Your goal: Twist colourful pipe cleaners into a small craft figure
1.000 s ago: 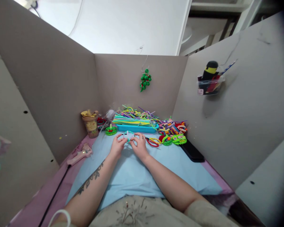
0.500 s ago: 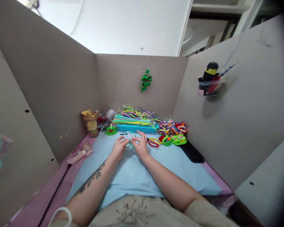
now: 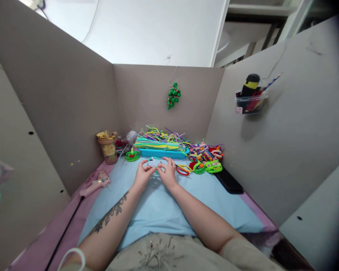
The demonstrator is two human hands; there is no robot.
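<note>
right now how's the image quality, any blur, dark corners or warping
Head view: even soft light; the holder on the right wall casts a soft shadow below it. The right edge darkens to a vignette, and the cardboard walls splay outward from wide-angle distortion. The teal piece between the hands is too small to make out.

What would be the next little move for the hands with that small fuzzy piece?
Probably another small bend or twist of the small pale teal fuzzy wire piece. The left hand and right hand pinch it between their fingertips just above the light blue mat, and its shape looks unfinished, though it is too small to tell.
</note>
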